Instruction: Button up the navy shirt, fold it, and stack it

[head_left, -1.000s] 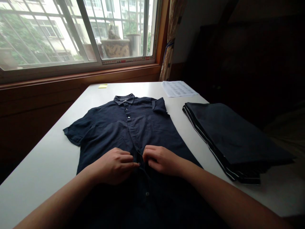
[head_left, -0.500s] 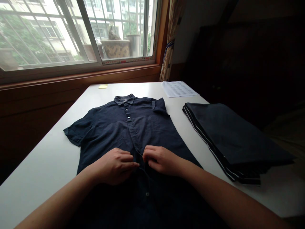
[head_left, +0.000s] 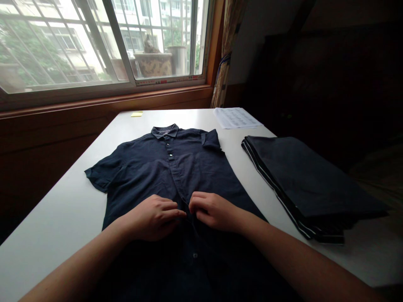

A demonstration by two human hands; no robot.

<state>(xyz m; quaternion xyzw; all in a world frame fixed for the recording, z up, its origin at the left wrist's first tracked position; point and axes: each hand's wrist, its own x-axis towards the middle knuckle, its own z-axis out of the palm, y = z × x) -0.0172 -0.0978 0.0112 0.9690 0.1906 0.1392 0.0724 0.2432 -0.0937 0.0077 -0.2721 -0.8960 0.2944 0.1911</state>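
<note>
Left-hand grip [head_left: 156, 216], right-hand grip [head_left: 211, 209] pinching navy shirt [head_left: 147, 170]; white table [head_left: 67, 209] beneath, barred window [head_left: 119, 42] beyond, room [head_left: 315, 84] dark rightward.

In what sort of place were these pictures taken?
Probably a room in a home: a patterned curtain hangs beside a barred window, with a planter outside, and a dark shirt lies on a white table.

Far left: window [head_left: 119, 42], bright daylight, metal bars [head_left: 47, 19] and pale building [head_left: 64, 42] outside | right of window: patterned curtain [head_left: 225, 69], tied back | below window: brown wood panelling [head_left: 56, 134] | far right: grey wall [head_left: 248, 46], beside deep shadow | near: white table [head_left: 56, 222], stretching toward window
</note>
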